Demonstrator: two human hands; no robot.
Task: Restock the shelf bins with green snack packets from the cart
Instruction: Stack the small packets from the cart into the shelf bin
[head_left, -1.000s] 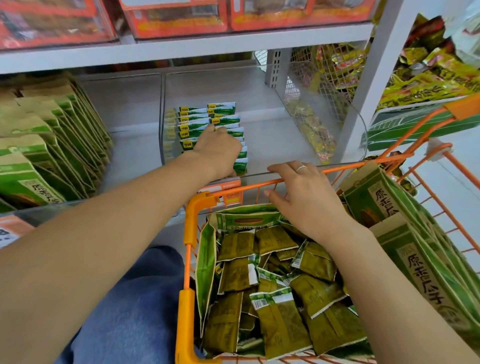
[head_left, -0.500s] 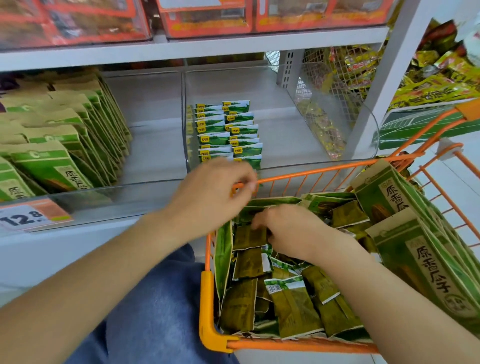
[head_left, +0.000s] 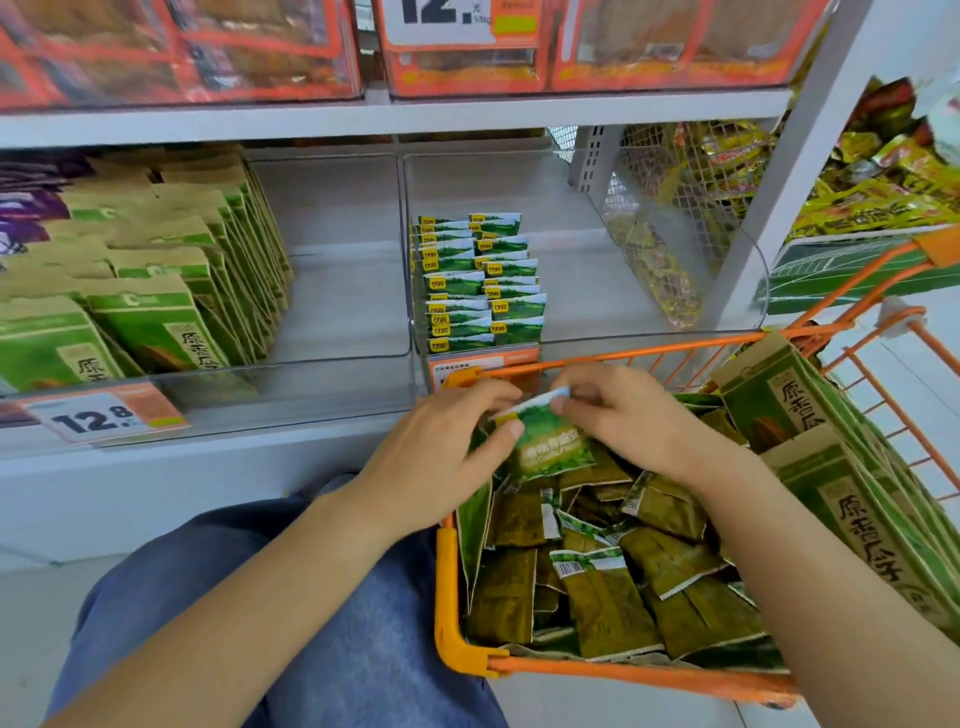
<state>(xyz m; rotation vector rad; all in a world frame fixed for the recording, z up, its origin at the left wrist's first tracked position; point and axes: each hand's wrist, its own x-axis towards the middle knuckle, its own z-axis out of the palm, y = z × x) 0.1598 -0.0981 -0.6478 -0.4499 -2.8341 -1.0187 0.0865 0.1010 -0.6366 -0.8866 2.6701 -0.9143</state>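
Both hands were clamped on one green packet (head_left: 550, 441) just above the cart (head_left: 467, 660): the left hand (head_left: 457, 441) pinched its near edge, the right hand (head_left: 618, 421) its white top seam, probably to square it up before slotting it into the bin (head_left: 597, 343) just beyond the hands, behind the rows (head_left: 478, 280) standing there

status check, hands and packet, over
Both hands, left and right, pinch one green foil snack packet above the orange wire cart. Nothing blocking the clear shelf bin.
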